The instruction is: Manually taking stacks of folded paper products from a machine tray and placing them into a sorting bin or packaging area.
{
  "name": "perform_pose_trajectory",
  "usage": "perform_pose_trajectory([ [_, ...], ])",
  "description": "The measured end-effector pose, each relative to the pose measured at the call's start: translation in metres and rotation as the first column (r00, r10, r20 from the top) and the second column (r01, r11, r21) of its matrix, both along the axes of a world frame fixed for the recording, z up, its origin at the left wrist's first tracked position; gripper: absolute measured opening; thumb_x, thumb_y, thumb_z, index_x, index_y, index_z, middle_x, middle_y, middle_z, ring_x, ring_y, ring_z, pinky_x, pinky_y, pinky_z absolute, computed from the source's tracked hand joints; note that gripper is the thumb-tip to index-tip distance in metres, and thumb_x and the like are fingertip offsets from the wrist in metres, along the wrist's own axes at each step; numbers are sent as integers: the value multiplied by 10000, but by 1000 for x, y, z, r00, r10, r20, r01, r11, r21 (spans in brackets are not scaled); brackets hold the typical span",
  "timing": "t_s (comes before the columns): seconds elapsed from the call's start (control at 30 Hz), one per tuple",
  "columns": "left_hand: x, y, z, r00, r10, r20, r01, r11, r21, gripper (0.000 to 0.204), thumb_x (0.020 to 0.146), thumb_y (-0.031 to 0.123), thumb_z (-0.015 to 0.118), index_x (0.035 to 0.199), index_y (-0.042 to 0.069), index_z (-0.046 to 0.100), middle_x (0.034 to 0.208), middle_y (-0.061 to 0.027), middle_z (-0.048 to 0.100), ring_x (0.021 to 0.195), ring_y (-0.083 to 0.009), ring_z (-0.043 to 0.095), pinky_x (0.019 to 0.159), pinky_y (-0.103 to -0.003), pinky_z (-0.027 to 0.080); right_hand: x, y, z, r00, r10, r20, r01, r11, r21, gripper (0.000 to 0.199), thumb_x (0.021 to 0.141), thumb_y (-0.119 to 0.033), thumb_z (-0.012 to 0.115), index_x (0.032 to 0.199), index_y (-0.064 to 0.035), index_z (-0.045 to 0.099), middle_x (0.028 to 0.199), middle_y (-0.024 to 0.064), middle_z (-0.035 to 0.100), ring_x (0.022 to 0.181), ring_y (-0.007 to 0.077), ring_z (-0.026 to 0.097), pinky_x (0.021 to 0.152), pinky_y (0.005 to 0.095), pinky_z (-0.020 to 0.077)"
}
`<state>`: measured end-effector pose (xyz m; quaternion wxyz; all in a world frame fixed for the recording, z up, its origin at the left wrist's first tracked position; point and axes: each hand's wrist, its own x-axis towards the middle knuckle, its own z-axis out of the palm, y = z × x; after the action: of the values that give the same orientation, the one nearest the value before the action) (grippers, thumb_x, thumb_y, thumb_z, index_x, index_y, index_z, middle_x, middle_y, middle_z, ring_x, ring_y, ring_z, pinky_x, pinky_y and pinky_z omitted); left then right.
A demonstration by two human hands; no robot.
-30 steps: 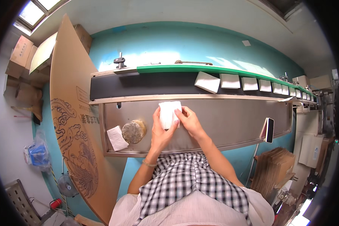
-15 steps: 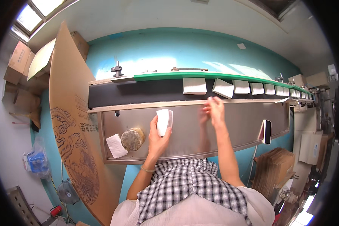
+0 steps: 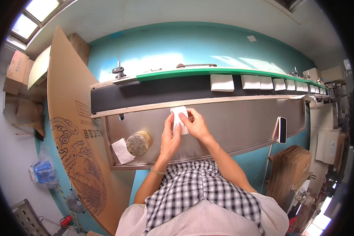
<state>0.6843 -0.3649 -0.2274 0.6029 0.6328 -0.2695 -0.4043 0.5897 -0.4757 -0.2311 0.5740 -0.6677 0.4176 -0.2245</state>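
Over the metal tray table, both my hands hold one stack of folded white paper napkins upright. My left hand grips its left side and lower part, fingers wrapped round it. On the other side, my right hand is closed on the stack, its thumb laid across the front face. Beyond my hands runs a black conveyor belt with a row of similar white stacks; the nearest napkin stack stands a little apart from the others to its right.
On the tray table, a round jar-like container and a loose white napkin sit at the left. A phone stands at the right edge. A tall cardboard sheet borders the left. A green rail lines the belt's far side.
My right hand has come from beside the belt, left and nearer, onto the napkin stack in my left hand. The stacks on the belt have shifted right, and the tilted one now sits straighter.
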Motion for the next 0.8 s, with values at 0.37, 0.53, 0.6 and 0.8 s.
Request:
perform_pose_trajectory([
  [0.37,4,-3,12,991,-46,122,40,998,53,716,882,216,729,1460,-4,368,1413,-220,504,1288,-289,523,1060,-390,432,-33,-54,-8,876,-447,181,311,811,495,277,991,-237,622,1100,13,574,914,103,689,801,152,687,668,264,558],
  [0.53,0,4,-2,840,-219,496,114,966,234,735,850,301,753,1445,25,421,1477,-286,399,1391,-413,373,1113,-485,353,-14,-6,-14,978,37,206,-86,969,232,252,960,-217,661,1064,12,655,886,57,687,651,84,615,536,266,495],
  [0.6,-5,4,10,862,-218,458,119,965,235,725,852,313,751,1446,46,432,1509,-301,339,1425,-445,288,1140,-515,297,-15,-33,-43,999,13,-42,-3,972,235,304,964,-280,674,1035,15,646,886,79,687,701,123,666,596,253,526],
  [0.8,3,25,1,839,-163,519,72,979,191,520,871,248,731,1327,60,569,1495,-245,395,1405,-389,337,1124,-469,320,-30,-1,-25,959,-233,164,190,952,238,202,1012,-219,600,1062,-23,600,867,66,679,705,107,670,588,212,508],
])
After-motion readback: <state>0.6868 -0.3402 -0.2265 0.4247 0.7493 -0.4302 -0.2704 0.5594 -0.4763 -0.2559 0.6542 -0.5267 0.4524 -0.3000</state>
